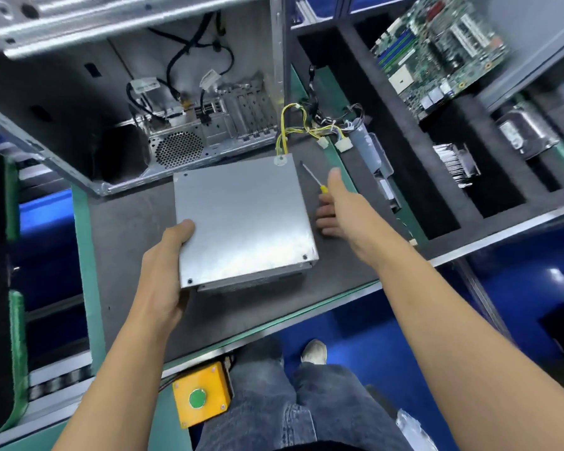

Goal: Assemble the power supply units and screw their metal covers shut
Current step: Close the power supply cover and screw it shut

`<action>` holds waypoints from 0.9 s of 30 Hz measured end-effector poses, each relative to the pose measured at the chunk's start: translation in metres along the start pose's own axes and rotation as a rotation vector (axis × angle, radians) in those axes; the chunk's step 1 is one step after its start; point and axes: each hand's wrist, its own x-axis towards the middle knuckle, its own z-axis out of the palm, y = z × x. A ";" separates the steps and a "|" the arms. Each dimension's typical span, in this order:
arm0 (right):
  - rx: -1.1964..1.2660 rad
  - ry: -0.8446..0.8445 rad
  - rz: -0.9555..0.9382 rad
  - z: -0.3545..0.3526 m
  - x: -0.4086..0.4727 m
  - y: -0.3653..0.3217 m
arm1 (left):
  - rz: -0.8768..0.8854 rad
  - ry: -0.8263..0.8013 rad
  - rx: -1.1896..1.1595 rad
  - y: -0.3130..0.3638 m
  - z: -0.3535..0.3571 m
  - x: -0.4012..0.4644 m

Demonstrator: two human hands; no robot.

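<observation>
Galvanised steel cover faces up on the power supply unit (241, 219), which sits mid-mat on the grey work mat (127, 229). Left hand (163, 271) grips the unit's near-left corner, at its 7 o'clock: thumb on top of the cover, fingers curled under the edge. Right hand (336, 206) is at the unit's 3 o'clock, thumb raised, fingers curled around the yellow handle of a screwdriver (311, 177); looks like a real grip, though the fingers are partly hidden behind the unit's edge. Screwdriver shaft points to 11 o'clock, tip just off the cover's far-right corner. Four dark screw holes or screw heads at the cover corners, cannot tell which. Yellow and white cable bundle (306, 131) leaves the unit's far-right corner toward 12 o'clock, white connectors lying on the mat. Open PC chassis (192, 125) at 11 o'clock, touching or just beside the unit's far edge. Black foam tray (437, 190) at 2 o'clock holds a motherboard (437, 50), a finned heatsink (456, 164) and a hard drive (525, 131), each in its own compartment. Yellow button box (202, 395) with a green button at 6 o'clock, below the bench edge.
</observation>
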 end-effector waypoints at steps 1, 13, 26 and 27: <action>0.055 0.052 -0.035 -0.003 0.006 0.000 | -0.003 0.002 0.004 0.000 0.000 0.000; 0.068 -0.047 -0.223 0.007 0.039 -0.024 | -0.006 -0.010 0.114 -0.006 -0.011 0.009; -0.172 -0.217 -0.099 0.001 0.039 -0.051 | -0.029 0.057 0.126 -0.006 -0.006 0.006; -0.171 -0.242 -0.075 0.001 0.035 -0.054 | -0.026 0.055 0.128 -0.007 -0.005 0.006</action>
